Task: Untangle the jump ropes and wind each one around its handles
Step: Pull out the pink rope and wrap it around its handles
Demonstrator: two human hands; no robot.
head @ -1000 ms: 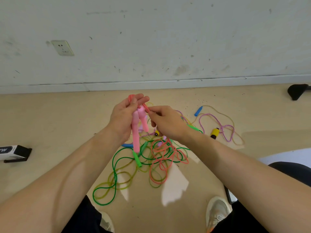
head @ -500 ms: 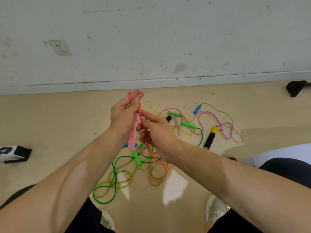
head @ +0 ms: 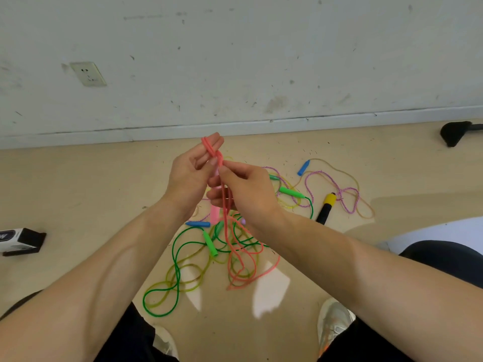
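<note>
Left hand [head: 192,176] clamps the pink plastic handles [head: 215,214] mid-scene, right hand [head: 247,190] pinches the thin coral rubbery cord [head: 224,226] just right of them (light, floppy, probably springy: grip near the handles).

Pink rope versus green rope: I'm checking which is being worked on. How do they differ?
The pink rope is lifted, gripped by the left hand and pinched by the right hand; the green rope lies untouched on the floor. A pink handle hangs from the left hand; a green handle lies loose. Both cords overlap on the floor.
</note>
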